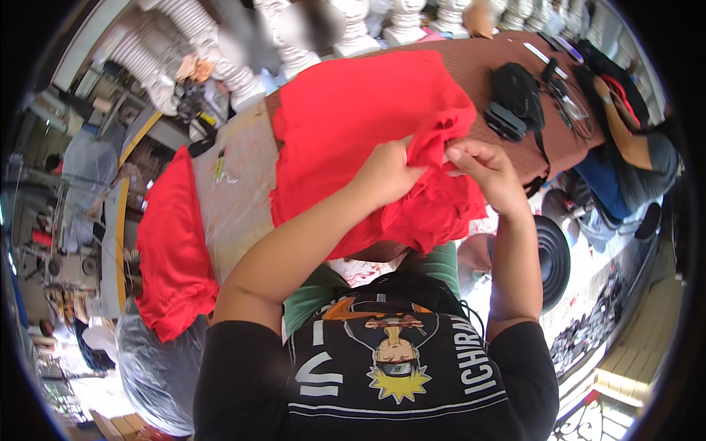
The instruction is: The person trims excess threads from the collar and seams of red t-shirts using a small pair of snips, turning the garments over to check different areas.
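A pile of red cloth point(346, 103) is spread over the table in front of me, its right part bunched and wrinkled. My left hand point(390, 173) is closed on a gathered fold of this cloth, raised a little above the rest. Just to the right, my right hand point(487, 167) pinches thumb and fingertips together at the fold's edge. Whatever lies between those fingertips is too small to make out. More red cloth point(173, 242) hangs in a heap at the left, over a plastic-wrapped bundle point(158, 375).
A brown quilted cover point(471, 62) lies on the table, with a black bag point(517, 95) and a dark case point(505, 121) at the right. Another person point(632, 162) sits at far right. A black round stool point(551, 261) stands by my right arm. White balusters point(353, 29) line the far side.
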`<action>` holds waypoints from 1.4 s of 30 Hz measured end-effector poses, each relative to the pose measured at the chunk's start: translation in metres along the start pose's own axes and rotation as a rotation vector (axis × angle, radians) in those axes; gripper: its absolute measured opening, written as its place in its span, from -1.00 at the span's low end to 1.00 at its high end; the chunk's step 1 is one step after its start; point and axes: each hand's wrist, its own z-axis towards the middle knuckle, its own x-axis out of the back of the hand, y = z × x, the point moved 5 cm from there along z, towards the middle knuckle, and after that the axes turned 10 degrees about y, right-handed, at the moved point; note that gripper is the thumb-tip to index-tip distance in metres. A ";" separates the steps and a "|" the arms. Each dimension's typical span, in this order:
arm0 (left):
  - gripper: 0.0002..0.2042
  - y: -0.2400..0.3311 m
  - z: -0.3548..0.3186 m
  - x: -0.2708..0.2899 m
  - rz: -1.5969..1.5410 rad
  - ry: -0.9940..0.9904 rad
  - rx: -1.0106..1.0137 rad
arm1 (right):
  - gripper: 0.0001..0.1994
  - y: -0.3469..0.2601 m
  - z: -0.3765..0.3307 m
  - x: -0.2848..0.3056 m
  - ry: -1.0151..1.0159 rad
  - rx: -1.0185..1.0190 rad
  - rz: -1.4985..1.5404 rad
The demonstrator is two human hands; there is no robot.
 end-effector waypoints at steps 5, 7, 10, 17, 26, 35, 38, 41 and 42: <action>-0.73 -0.025 0.018 0.079 -0.256 0.277 0.123 | -0.72 0.007 0.012 -0.009 -0.047 -0.116 -0.113; -0.72 0.004 0.029 0.144 -0.026 0.450 -0.059 | -0.73 0.012 0.016 -0.019 -0.074 -0.119 -0.163; -0.62 0.093 0.029 0.226 -0.256 0.521 -0.164 | -0.77 0.003 0.016 -0.022 -0.061 -0.069 -0.201; -0.67 0.150 -0.056 0.419 -0.451 0.944 -0.321 | -0.81 -0.004 0.034 -0.071 -0.106 0.017 -0.140; -0.44 0.029 -0.072 0.473 0.509 1.378 0.084 | -0.80 -0.028 0.033 -0.003 0.254 0.132 -0.283; -0.47 -0.156 -0.052 0.239 0.518 0.275 0.224 | -0.53 0.018 -0.023 0.053 0.076 -0.496 -0.927; -0.51 -0.061 -0.020 0.155 0.349 0.234 0.039 | -0.59 0.032 -0.019 0.050 0.044 -0.307 -0.879; -0.46 0.008 -0.019 0.065 0.344 -0.016 -0.219 | -0.70 0.014 0.000 0.030 -0.013 -0.157 -0.631; -0.37 0.020 -0.023 0.037 0.276 -0.053 -0.240 | -0.73 0.007 0.004 0.019 0.015 -0.162 -0.428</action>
